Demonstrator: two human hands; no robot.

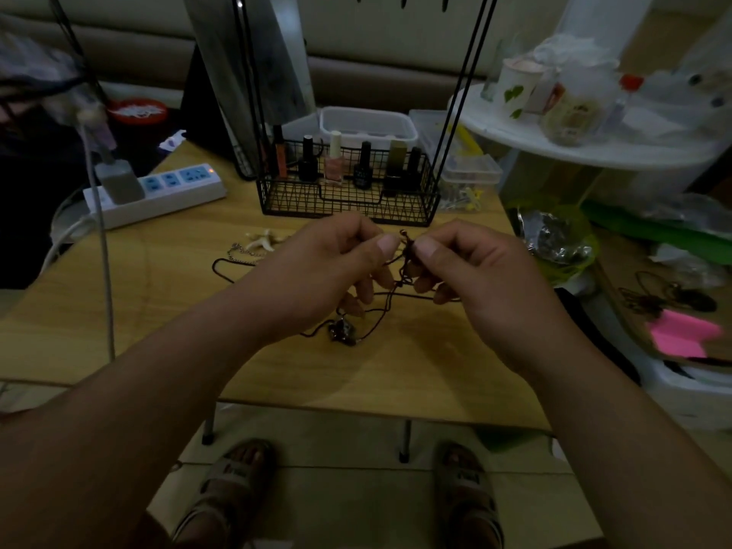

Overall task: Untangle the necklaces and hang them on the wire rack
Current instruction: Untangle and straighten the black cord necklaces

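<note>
Closest in, two bare forearms (pixel 158 390), stretched from the lower corners and meeting above the worktop (pixel 435 370). At their ends, left hand (pixel 328 263) and right hand (pixel 475 271), side by side and almost touching. Fingers (pixel 386 245) of both curled tight: left thumb and forefinger pinching the dark cord necklace (pixel 406 259) at a small knot, right thumb and forefinger pinching the same knot from the other side. Lower fingers of each hand hooked among the loose strands; exactly which strand, impossible to tell.

Below the hands, cord trailing down in loops to a dark pendant (pixel 341 330) lying on the wood. To the left, well apart from the hands, a chain necklace (pixel 241 250) with a pale starfish charm, flat on the worktop.

Just behind the hands, wire rack (pixel 396 210): black mesh basket at the base, thin uprights rising out of view. Inside the basket, nail polish bottles (pixel 334 160) standing upright in a row. Behind that, a white tub (pixel 368 124). Far left, power strip (pixel 158 192) with a plug in it. Down on the tiled floor, under the worktop's near edge, feet in sandals (pixel 225 485).
</note>
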